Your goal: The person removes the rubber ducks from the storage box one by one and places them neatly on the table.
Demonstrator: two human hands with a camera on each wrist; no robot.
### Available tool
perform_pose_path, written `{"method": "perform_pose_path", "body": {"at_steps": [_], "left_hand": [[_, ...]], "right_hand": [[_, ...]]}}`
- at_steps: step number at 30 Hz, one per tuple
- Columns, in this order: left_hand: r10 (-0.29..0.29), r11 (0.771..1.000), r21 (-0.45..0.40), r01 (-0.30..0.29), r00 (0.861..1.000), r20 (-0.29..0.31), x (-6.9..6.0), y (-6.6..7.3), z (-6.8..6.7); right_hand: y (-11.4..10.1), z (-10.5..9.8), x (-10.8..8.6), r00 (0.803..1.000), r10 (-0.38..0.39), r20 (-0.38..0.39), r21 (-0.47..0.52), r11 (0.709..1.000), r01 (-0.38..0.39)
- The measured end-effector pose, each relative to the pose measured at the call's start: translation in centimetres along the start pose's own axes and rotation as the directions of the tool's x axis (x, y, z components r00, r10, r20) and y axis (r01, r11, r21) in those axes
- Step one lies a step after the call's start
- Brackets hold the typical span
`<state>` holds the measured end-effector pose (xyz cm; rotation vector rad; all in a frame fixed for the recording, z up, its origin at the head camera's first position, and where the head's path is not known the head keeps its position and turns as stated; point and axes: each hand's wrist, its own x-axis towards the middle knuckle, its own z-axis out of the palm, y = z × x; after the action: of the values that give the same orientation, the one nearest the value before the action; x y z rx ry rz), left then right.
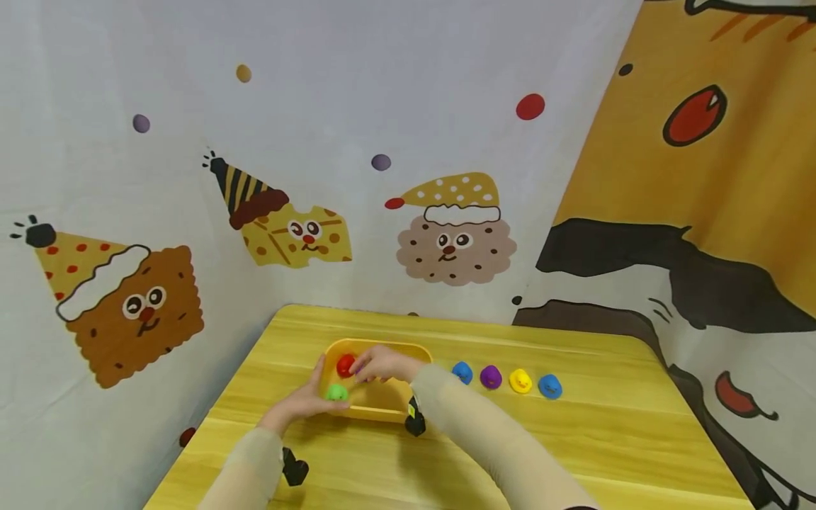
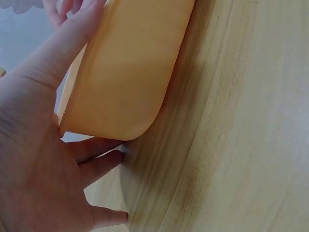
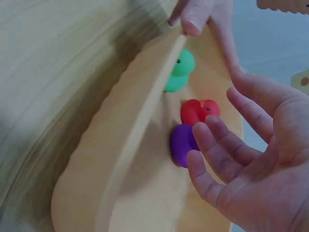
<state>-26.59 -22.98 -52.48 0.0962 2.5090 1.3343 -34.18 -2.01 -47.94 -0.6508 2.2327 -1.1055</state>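
My left hand (image 1: 301,402) (image 2: 41,150) grips the left end of an orange box (image 1: 376,414) (image 2: 130,63), its thumb over the near rim and its fingers round the end wall. Inside that end lie a green duck (image 1: 337,392) (image 3: 179,70), a red duck (image 1: 346,365) (image 3: 197,111) and a purple duck (image 3: 180,146). Over the box is my right hand (image 1: 387,363) (image 3: 263,154), with fingers loosely bent and thumb apart. Its fingertips are at the purple duck without closing round it; whether they touch is unclear.
Right of the box, a blue duck (image 1: 462,372), a purple duck (image 1: 491,377), a yellow duck (image 1: 520,381) and another blue duck (image 1: 550,386) stand in a row on the wooden table (image 1: 612,432). A patterned cloth (image 1: 319,92) hangs behind the table.
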Motion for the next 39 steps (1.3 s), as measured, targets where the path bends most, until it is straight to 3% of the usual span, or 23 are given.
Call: {"method": "perform_pose_path", "body": {"at_steps": [12,25,29,35,39], "left_hand": [[0.024,0.999,-0.025,-0.024,0.999,0.022,0.2,-0.2,0.3],[0.027,0.999,0.025,-0.027,1.000,-0.010,0.1,0.0,0.6],[0.025,0.999,0.043,-0.024,0.999,-0.032,0.1,-0.1,0.5],[0.026,0.999,0.035,-0.024,0.999,-0.048,0.1,-0.2,0.3],[0.021,0.999,0.046,-0.019,0.998,-0.062,0.1,-0.4,0.3]], "right_hand": [[-0.3,1.4,1.5,0.997,-0.037,0.069,0.003,0.999,0.037],[-0.8,3.2,2.2,0.995,-0.066,0.070,-0.146,0.986,0.076],[-0.9,3.5,2.4,0.995,-0.067,0.074,-0.210,0.974,0.081],[-0.9,3.7,2.8,0.993,-0.086,0.082,-0.372,0.921,0.111],[-0.9,3.9,2.9,0.993,-0.075,0.090,-0.390,0.915,0.104]]}}
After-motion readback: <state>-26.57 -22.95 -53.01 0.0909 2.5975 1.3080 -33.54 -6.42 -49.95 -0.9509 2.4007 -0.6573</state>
